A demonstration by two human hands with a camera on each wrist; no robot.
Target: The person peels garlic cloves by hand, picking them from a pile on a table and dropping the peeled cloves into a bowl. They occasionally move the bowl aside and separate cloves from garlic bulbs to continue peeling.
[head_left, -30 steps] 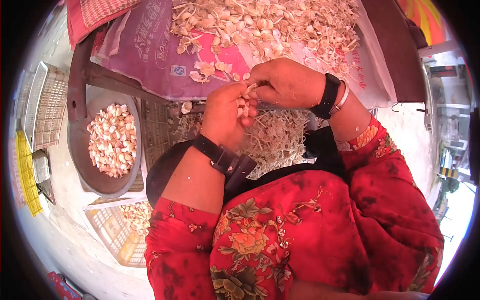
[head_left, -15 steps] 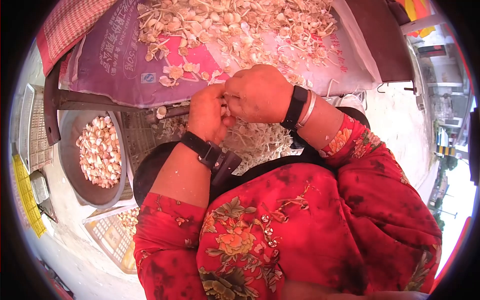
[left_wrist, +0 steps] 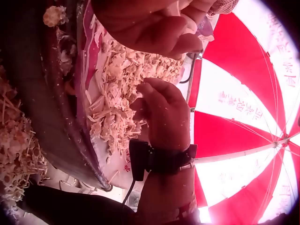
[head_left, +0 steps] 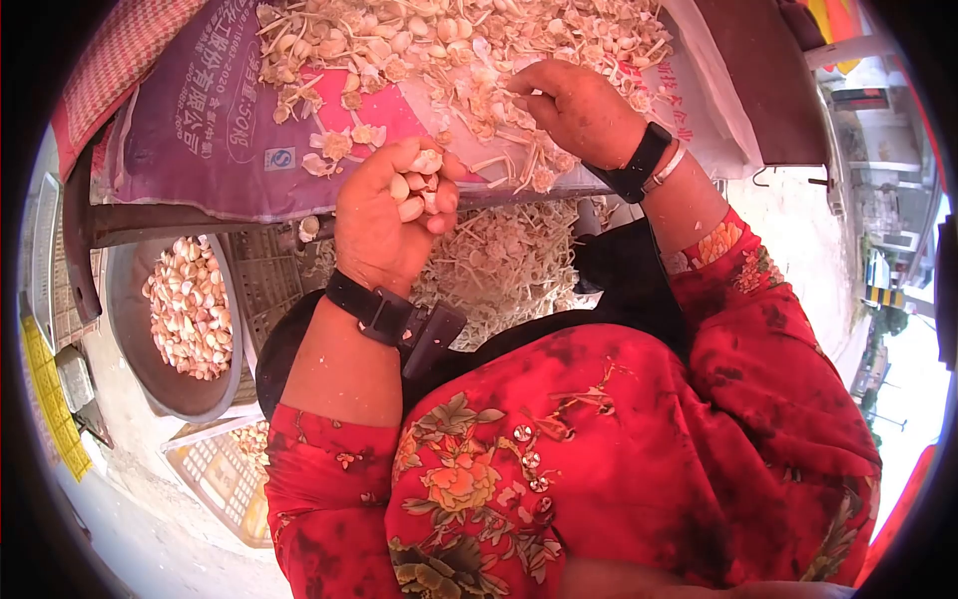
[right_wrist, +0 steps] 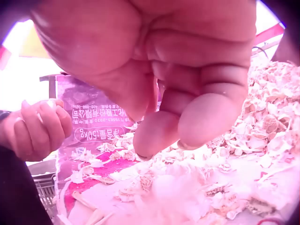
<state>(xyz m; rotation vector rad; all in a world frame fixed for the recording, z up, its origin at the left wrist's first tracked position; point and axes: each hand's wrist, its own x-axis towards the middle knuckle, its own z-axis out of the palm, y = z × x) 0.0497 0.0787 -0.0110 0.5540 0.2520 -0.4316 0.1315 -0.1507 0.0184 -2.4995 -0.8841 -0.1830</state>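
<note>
My left hand (head_left: 374, 225) is turned palm up in the head view, its curled fingers holding several garlic cloves (head_left: 412, 207) above the near edge of the sack-covered table. Out over the garlic heap (head_left: 439, 40) reaches my right hand (head_left: 584, 110), fingers loosely bent. Nothing shows between those fingers (right_wrist: 206, 119) in the right wrist view, where a pale blur lies just below them. Cloves, dry stems and skins are mixed in the heap. The purple and pink woven sack (head_left: 180, 150) lies beneath it.
A grey basin (head_left: 225, 369) of garlic cloves stands low at the left, beside a plastic crate (head_left: 215, 474) with more cloves. Stems and skins (head_left: 499, 255) are piled below the table edge. A checked red cloth (head_left: 110, 90) hangs over the table's left corner.
Earlier, both hands were together at the table edge. Now they are apart: the right has moved forward and right over the heap, and the left has turned up, showing its cloves.
</note>
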